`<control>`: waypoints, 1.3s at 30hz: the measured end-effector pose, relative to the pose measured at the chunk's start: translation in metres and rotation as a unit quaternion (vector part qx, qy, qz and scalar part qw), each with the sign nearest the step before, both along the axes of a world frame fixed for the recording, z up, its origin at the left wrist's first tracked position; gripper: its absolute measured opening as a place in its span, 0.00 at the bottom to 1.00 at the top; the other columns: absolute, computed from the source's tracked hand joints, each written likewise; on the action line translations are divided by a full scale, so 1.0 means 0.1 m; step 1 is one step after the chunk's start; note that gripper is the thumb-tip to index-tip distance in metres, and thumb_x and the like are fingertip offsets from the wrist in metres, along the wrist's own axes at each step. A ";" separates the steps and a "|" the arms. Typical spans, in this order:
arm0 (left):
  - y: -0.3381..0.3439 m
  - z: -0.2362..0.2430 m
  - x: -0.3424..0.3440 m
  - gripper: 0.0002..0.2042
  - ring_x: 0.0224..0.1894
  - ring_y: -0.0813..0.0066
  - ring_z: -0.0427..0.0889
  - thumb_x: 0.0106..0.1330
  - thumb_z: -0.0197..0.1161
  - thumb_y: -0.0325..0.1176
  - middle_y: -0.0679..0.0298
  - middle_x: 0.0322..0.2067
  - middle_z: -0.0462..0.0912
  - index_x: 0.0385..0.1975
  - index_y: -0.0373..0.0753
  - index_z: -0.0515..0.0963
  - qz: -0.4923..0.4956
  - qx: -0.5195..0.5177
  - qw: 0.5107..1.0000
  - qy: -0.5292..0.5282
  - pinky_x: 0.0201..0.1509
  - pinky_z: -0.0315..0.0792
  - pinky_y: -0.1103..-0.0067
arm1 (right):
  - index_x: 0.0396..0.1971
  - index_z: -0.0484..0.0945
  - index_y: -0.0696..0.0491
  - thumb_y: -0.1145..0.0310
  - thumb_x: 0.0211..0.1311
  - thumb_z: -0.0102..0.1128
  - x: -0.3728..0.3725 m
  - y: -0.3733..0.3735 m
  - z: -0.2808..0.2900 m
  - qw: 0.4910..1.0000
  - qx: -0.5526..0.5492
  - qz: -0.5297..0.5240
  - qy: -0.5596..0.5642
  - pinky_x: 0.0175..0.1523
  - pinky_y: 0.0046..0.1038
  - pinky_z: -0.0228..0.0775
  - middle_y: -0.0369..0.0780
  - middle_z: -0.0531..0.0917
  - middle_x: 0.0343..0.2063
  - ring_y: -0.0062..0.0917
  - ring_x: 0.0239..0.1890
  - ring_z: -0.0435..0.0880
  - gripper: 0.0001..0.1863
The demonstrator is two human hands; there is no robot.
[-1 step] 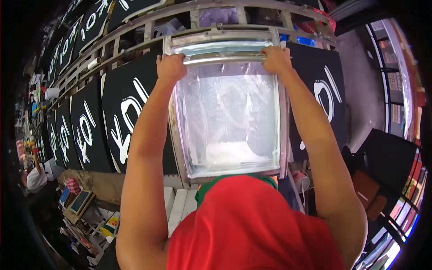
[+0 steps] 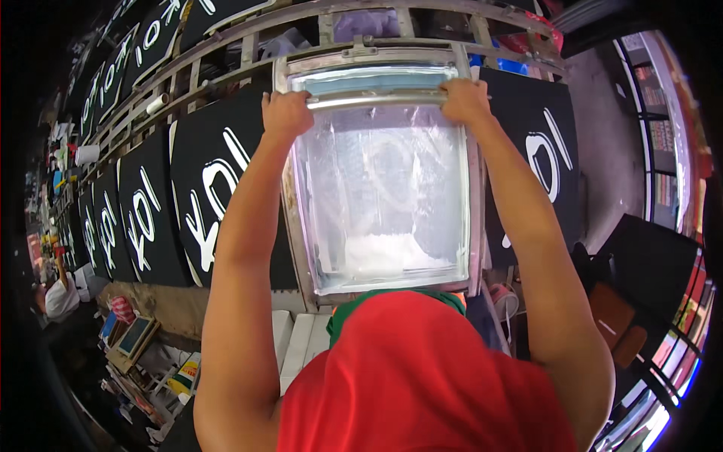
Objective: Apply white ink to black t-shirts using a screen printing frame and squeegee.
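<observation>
Metal bar (image 2: 376,99) lies across the frame (image 2: 465,218), near its far end. Left hand (image 2: 288,114) and right hand (image 2: 465,100): grip closed on either bar end. Risk: uneven pressure could skew the bar, streaking the white patch (image 2: 388,252) at the frame's near end.

Large white lettering (image 2: 236,149) stands on black panels (image 2: 167,226), both sides; yellow-green package (image 2: 184,377): print too small to read.
</observation>
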State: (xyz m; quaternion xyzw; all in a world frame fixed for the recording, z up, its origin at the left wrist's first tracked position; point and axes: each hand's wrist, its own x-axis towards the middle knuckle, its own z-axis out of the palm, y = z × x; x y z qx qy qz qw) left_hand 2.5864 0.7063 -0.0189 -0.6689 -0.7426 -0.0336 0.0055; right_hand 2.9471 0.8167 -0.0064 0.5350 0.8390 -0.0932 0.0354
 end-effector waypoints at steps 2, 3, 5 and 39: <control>-0.36 0.05 0.13 0.20 0.49 0.51 0.85 0.55 0.58 0.30 0.57 0.40 0.89 0.49 0.51 0.86 0.002 -0.062 0.998 -0.010 0.73 0.60 0.50 | 0.49 0.87 0.44 0.67 0.50 0.60 0.16 -0.33 -0.06 1.000 -0.009 0.024 0.003 0.67 0.42 0.59 0.41 0.88 0.46 0.35 0.53 0.85 0.22; -0.60 0.13 0.24 0.19 0.50 0.51 0.84 0.54 0.59 0.30 0.57 0.39 0.89 0.47 0.50 0.87 -0.001 -0.087 0.996 -0.015 0.73 0.60 0.50 | 0.47 0.87 0.44 0.68 0.49 0.62 0.24 -0.61 0.05 0.999 -0.045 0.012 -0.025 0.67 0.43 0.59 0.41 0.88 0.44 0.35 0.53 0.84 0.22; -1.19 0.10 0.41 0.18 0.51 0.52 0.84 0.53 0.59 0.30 0.57 0.39 0.89 0.44 0.49 0.87 -0.025 -0.100 0.994 -0.025 0.72 0.60 0.50 | 0.46 0.88 0.44 0.69 0.48 0.64 0.50 -1.23 0.00 0.998 -0.055 -0.002 -0.007 0.68 0.44 0.58 0.41 0.88 0.43 0.36 0.53 0.84 0.20; -1.81 0.27 0.59 0.35 0.57 0.53 0.77 0.65 0.55 0.68 0.47 0.46 0.86 0.42 0.34 0.81 -0.038 -0.152 0.985 -0.068 0.64 0.59 0.53 | 0.41 0.84 0.57 0.25 0.49 0.63 0.76 -1.64 -0.03 0.987 -0.137 0.040 0.071 0.61 0.52 0.64 0.55 0.86 0.42 0.50 0.50 0.84 0.43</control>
